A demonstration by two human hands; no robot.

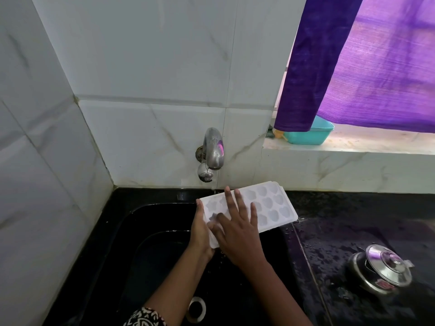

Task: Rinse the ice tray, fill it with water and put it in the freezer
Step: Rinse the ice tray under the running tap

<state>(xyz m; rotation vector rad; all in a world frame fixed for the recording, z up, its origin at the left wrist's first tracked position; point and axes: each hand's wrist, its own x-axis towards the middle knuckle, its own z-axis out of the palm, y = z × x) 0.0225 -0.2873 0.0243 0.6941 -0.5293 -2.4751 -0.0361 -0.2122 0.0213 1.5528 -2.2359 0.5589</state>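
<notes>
A grey tiled wall closes off the left side, and the black sink sits against it with a round drain at the near end of its basin. A patterned sleeve shows at the near edge. Above the sink's middle, the left hand grips the white ice tray by its left near end: the thumb lies along the tray's left edge and the other fingers curl out of sight beneath it. The right hand lies flat on the tray's top, fingers straight and spread across the cups, holding nothing. The tray slants from near left to far right, its far corner reaching over the sink's right rim. Whether its cups hold water cannot be told. A steel tap juts from the far wall just beyond the tray's left end. There is open basin left of and nearer than the hands. To the right, the dark counter is speckled with water drops and carries a steel pot closed by its lid, contents hidden. On the far window ledge stands a teal tub, partly behind a purple curtain
</notes>
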